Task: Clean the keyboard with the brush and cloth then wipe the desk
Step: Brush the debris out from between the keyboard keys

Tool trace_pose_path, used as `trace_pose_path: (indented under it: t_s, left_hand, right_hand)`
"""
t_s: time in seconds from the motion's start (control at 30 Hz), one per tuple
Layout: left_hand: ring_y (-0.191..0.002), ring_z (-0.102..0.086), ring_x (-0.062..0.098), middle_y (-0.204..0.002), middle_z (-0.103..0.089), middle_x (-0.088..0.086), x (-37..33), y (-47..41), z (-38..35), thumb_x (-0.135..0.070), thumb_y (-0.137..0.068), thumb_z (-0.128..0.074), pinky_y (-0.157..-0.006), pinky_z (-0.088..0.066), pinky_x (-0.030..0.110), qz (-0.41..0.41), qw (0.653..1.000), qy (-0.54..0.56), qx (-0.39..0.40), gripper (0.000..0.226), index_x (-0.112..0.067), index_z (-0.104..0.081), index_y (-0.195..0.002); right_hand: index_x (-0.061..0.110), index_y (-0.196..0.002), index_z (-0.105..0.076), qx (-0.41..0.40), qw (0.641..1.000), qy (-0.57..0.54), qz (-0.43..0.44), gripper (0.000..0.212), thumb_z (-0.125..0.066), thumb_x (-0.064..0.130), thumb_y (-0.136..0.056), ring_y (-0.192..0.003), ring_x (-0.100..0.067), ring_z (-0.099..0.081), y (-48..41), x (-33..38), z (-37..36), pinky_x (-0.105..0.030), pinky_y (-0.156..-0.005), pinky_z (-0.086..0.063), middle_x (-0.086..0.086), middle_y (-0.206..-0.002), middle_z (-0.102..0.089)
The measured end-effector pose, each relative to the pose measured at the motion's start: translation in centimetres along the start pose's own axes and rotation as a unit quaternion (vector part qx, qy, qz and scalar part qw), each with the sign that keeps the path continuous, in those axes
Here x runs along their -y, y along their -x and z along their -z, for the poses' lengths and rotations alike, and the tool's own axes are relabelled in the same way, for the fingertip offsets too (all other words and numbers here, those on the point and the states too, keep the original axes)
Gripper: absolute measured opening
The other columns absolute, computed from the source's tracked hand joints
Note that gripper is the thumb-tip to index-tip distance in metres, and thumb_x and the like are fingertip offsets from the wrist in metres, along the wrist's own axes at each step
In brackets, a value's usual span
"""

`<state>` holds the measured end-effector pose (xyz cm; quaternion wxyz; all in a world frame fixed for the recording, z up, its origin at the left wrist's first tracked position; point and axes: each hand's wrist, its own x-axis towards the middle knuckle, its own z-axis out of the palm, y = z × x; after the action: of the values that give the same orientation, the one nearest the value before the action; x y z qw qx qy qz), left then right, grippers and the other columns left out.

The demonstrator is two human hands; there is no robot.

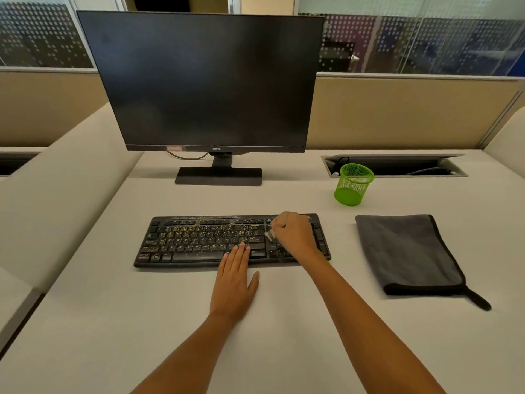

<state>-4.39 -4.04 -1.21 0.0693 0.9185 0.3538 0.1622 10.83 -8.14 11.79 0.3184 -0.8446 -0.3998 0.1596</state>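
Head view: a black keyboard (199,241) lies across the middle of the pale desk (284,331), its long side parallel to the near edge. Yellowish crumbs speckle the keys of its left and middle parts.

The right hand (294,233) is over the right part of the keyboard. Its fingers are curled tight round a brush (269,235). Only a small white bit of the brush shows at the left of the fist, down against the keys.

The left hand (234,285) lies flat with straight fingers held together, gripping nothing. Its palm rests on the desk just in front of the keyboard and its fingertips (240,247) touch the keys of the nearest rows.

A folded grey cloth (409,254) with a dark border lies flat toward the right edge of the desk, apart from the keyboard.

A green mesh cup (353,184) stands upright behind the cloth and the keyboard's right end, just before a cable opening (397,165) set in the desk near the back edge. A dark monitor (204,81) stands on its base at the back, behind the keyboard.
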Motion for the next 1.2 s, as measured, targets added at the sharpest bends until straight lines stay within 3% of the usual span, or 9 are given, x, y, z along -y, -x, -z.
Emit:
trace_pose_path:
  t_s: [0.1, 0.27, 0.37, 0.57, 0.7, 0.9, 1.0, 1.1, 1.2]
  left_hand:
    - [-0.137, -0.030, 0.019, -0.147, -0.038, 0.006, -0.1, 0.0, 0.1, -0.044, -0.093, -0.028, -0.113, -0.006, 0.030, 0.001, 1.000, 0.007, -0.003, 0.061, -0.009, -0.035, -0.143]
    - [-0.137, -0.032, 0.020, -0.146, -0.040, 0.007, 0.0, 0.0, 0.1, -0.044, -0.093, -0.029, -0.113, -0.007, 0.030, -0.001, 1.000, 0.001, 0.000, 0.060, -0.009, -0.037, -0.142]
    - [-0.137, -0.032, 0.021, -0.146, -0.039, 0.007, 0.0, 0.0, 0.1, -0.044, -0.094, -0.028, -0.113, -0.007, 0.030, 0.001, 1.000, -0.001, 0.003, 0.061, -0.009, -0.037, -0.142]
    - [-0.138, -0.030, 0.019, -0.147, -0.038, 0.006, -0.1, 0.0, 0.1, -0.044, -0.094, -0.027, -0.113, -0.006, 0.030, 0.004, 1.000, 0.000, 0.003, 0.061, -0.009, -0.035, -0.143]
    - [-0.137, -0.031, 0.020, -0.146, -0.039, 0.007, 0.0, 0.0, 0.0, -0.045, -0.094, -0.027, -0.113, -0.006, 0.030, 0.004, 1.000, -0.003, 0.004, 0.061, -0.008, -0.036, -0.142]
    - [-0.138, -0.029, 0.020, -0.148, -0.036, 0.006, 0.0, -0.1, -0.1, -0.045, -0.094, -0.026, -0.113, -0.007, 0.031, 0.002, 1.000, 0.000, 0.005, 0.062, -0.009, -0.034, -0.144]
    - [-0.138, -0.029, 0.020, -0.148, -0.036, 0.006, 0.0, -0.1, -0.1, -0.045, -0.094, -0.026, -0.113, -0.006, 0.031, 0.002, 1.000, 0.001, 0.005, 0.062, -0.009, -0.033, -0.144]
    - [-0.139, -0.026, 0.019, -0.149, -0.034, 0.005, 0.0, 0.0, -0.1, -0.045, -0.094, -0.026, -0.113, -0.004, 0.030, 0.002, 1.000, 0.005, 0.001, 0.062, -0.010, -0.032, -0.145]
    - [-0.140, -0.024, 0.018, -0.150, -0.033, 0.005, 0.0, 0.0, -0.1, -0.045, -0.094, -0.026, -0.114, -0.003, 0.029, 0.002, 1.000, 0.009, -0.001, 0.062, -0.010, -0.031, -0.145]
  right_hand:
    - [-0.004, -0.100, -0.068, 0.087, 0.988, 0.124, 0.013, 0.026, -0.047, 0.009, -0.091, -0.098, -0.030, -0.062, -0.2, 0.7, 0.8, -0.033, -0.075, -0.051, -0.015, -0.098, -0.066]
    - [-0.001, -0.095, -0.070, 0.013, 0.999, 0.030, 0.001, 0.020, -0.052, 0.001, -0.087, -0.086, -0.016, -0.063, -0.9, -0.5, 2.9, -0.014, -0.071, -0.050, -0.005, -0.098, -0.068]
    - [0.001, -0.097, -0.069, -0.020, 0.991, 0.134, 0.003, 0.024, -0.046, 0.000, -0.089, -0.094, -0.026, -0.063, -1.5, -1.2, 3.2, -0.027, -0.075, -0.049, -0.012, -0.102, -0.068]
    - [0.008, -0.088, -0.064, 0.040, 0.971, 0.229, 0.065, 0.025, -0.041, 0.005, -0.096, -0.090, -0.022, -0.059, -0.9, 1.1, 0.6, -0.026, -0.068, -0.039, -0.012, -0.105, -0.067]
    - [0.002, -0.102, -0.066, 0.043, 0.990, 0.103, 0.083, 0.019, -0.050, 0.010, -0.095, -0.100, -0.023, -0.061, -0.5, 1.5, 0.6, -0.029, -0.081, -0.048, -0.011, -0.107, -0.067]
    - [-0.013, -0.093, -0.062, -0.049, 0.982, -0.181, 0.006, 0.018, -0.049, -0.001, -0.094, -0.050, -0.001, -0.043, 0.6, 1.4, 1.4, 0.000, -0.039, -0.032, -0.028, -0.097, -0.064]
    - [-0.002, -0.095, -0.063, -0.034, 0.998, -0.033, 0.029, 0.018, -0.047, 0.007, -0.096, -0.058, -0.002, -0.051, 0.9, 0.7, 0.3, -0.003, -0.044, -0.036, -0.015, -0.095, -0.068]
    - [0.003, -0.100, -0.060, 0.019, 0.992, 0.116, 0.040, 0.017, -0.044, 0.007, -0.095, -0.087, -0.023, -0.062, 0.5, 0.6, 0.4, -0.024, -0.063, -0.045, -0.013, -0.100, -0.067]
    - [0.001, -0.105, -0.059, 0.023, 0.987, 0.152, 0.043, 0.020, -0.044, 0.008, -0.095, -0.097, -0.027, -0.061, 0.2, 1.0, 1.2, -0.032, -0.074, -0.048, -0.014, -0.103, -0.066]
